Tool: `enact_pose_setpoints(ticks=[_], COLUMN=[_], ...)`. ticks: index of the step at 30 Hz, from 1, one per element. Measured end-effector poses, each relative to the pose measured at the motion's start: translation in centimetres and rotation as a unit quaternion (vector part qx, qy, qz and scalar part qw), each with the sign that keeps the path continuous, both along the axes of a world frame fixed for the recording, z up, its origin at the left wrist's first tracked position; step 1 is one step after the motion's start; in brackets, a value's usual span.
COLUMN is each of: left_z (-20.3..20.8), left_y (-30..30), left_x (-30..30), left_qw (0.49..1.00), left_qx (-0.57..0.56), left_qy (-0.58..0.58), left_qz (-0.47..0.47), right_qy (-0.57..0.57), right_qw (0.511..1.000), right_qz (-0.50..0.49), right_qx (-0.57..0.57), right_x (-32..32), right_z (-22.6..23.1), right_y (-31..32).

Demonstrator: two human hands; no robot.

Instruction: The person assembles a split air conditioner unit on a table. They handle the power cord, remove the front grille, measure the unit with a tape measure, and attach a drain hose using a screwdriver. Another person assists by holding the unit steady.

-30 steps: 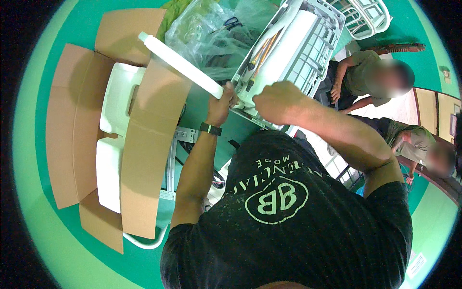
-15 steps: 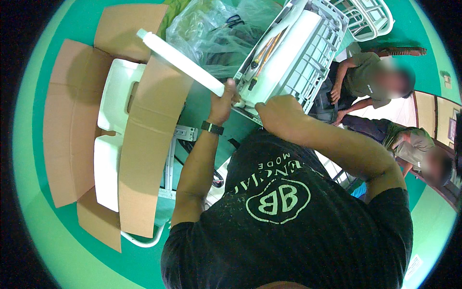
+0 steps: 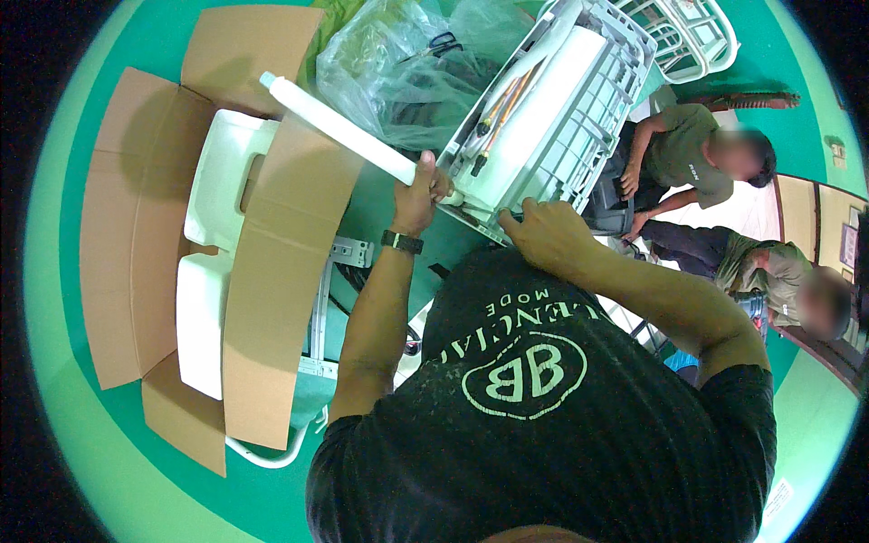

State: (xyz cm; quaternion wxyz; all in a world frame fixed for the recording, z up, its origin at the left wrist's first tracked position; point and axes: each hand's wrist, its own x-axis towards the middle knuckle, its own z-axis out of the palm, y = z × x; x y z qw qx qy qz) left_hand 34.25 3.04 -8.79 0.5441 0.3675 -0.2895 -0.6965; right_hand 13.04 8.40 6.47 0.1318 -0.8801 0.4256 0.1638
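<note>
My left hand [image 3: 418, 195] is closed around the near end of a long white tube [image 3: 339, 127], which slants up to the left and has a pale, narrower tip. Beside it lies a white air conditioner indoor unit [image 3: 566, 118], its ribbed back facing up. Pipes with copper-coloured lengths and dark end fittings [image 3: 484, 145] lie along a channel in the unit. At the unit's near end, my right hand [image 3: 552, 237] has its fingers curled and pinched against the edge. What sits between those fingertips is hidden.
On the left stands an open cardboard box [image 3: 272, 271] with white moulded pieces [image 3: 204, 308] in it. Clear plastic wrapping [image 3: 371, 72] with scissors [image 3: 444, 43] lies beyond. A white wire rack [image 3: 701, 41] stands at far right, near two people [image 3: 697, 149] seated at right.
My right hand has shifted slightly right and down along the unit's near edge, fingers still curled. The white tube has dipped a little at its far tip, still in my left hand.
</note>
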Motion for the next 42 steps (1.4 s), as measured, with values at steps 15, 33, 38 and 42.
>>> enact_pose_setpoints(ticks=[15, 33, 38, 42], left_z=[1.4, 2.1, 1.5, 1.1], left_y=[-0.4, 0.3, 0.3, 0.2], left_x=[-0.2, -0.7, -0.3, -0.5], left_qw=[0.999, 0.999, 0.996, 0.996], left_qx=[-0.003, -0.007, 0.0, 0.0], left_qy=[0.032, -0.038, -0.084, -0.089], left_qz=[0.006, 0.003, -0.018, -0.017], right_qy=[0.004, 0.008, 0.051, 0.086], right_qw=[1.0, 0.996, 0.993, 0.992], right_qz=[-0.005, -0.036, -0.004, 0.028], right_qx=[-0.002, 0.077, 0.102, 0.092], right_x=[-0.9, 1.2, 5.2, 5.7], right_z=[-0.3, 2.3, 5.0, 4.3], right_y=[0.4, -3.2, -5.6, -5.7])
